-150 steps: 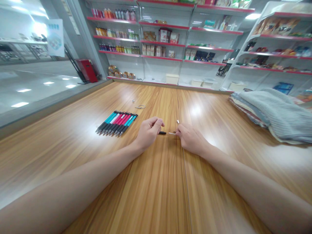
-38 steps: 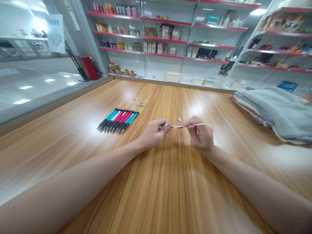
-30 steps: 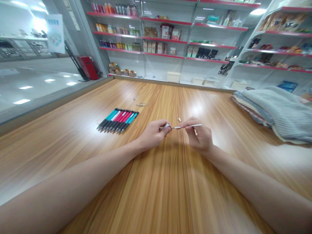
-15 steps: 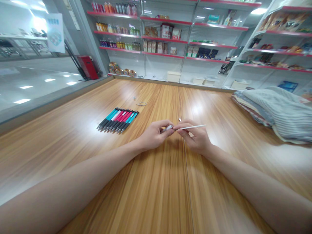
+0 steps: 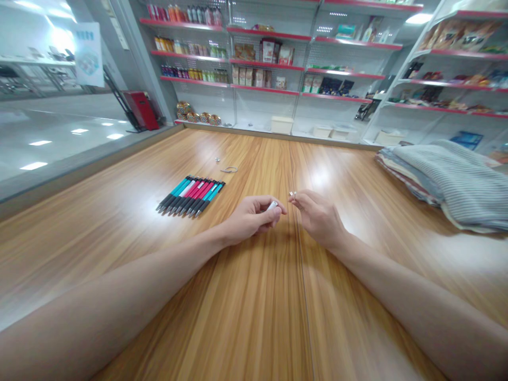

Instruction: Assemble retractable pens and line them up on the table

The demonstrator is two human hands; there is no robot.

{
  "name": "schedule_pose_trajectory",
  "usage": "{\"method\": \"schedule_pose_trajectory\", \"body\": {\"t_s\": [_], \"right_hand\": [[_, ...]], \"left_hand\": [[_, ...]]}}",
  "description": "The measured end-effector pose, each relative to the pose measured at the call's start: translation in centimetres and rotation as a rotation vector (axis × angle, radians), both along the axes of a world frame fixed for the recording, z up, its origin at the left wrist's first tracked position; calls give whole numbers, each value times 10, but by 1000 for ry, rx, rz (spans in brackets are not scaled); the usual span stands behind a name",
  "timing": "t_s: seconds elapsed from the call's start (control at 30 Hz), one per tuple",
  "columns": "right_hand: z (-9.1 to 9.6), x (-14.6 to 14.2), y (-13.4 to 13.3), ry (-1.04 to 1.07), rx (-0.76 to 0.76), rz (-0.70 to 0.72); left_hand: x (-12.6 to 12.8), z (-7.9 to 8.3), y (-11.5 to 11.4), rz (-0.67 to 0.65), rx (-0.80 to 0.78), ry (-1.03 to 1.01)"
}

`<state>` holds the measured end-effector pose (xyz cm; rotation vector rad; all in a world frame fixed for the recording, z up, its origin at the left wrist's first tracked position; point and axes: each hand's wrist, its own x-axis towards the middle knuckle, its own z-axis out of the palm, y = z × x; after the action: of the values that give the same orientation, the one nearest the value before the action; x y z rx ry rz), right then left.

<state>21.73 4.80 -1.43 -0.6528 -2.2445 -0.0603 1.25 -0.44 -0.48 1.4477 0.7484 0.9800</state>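
Near the table's middle, my left hand (image 5: 256, 218) is closed around a white pen barrel (image 5: 272, 206); most of the barrel is hidden by the fingers. My right hand (image 5: 319, 216) is just to the right, its thumb and fingertips pinched at a small silver pen tip (image 5: 292, 194) at table level. A narrow gap separates the two hands. To the left lies a row of several pens (image 5: 191, 196) with teal, white and red barrels and black grips, side by side, silver points toward me.
Beyond the pens lie a thin looped strip (image 5: 229, 170) and a small shiny bit (image 5: 217, 159) on the wooden table (image 5: 254, 317). Folded cloths (image 5: 452, 180) are piled at the right. Shelves of goods (image 5: 265, 63) stand behind the table's raised far edge.
My right hand has drawn away from the left and gone to the silver pen tip. The thin white rod it held is out of sight. My left hand keeps the barrel, now tilted more upright.
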Motion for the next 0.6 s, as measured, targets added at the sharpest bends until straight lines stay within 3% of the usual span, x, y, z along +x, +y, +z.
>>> {"method": "schedule_pose_trajectory", "body": {"t_s": [0.07,0.17,0.6], "right_hand": [[0,1,1,-23,-1,-12],[0,2,0,-46,-4,-7],[-1,3,5,122,99,-61]], "left_hand": [[-1,0,-1,-138,-120,-68],[-3,2,-1,-237,-240,-135],[-2,8,-2,-295,-362,-81]]}}
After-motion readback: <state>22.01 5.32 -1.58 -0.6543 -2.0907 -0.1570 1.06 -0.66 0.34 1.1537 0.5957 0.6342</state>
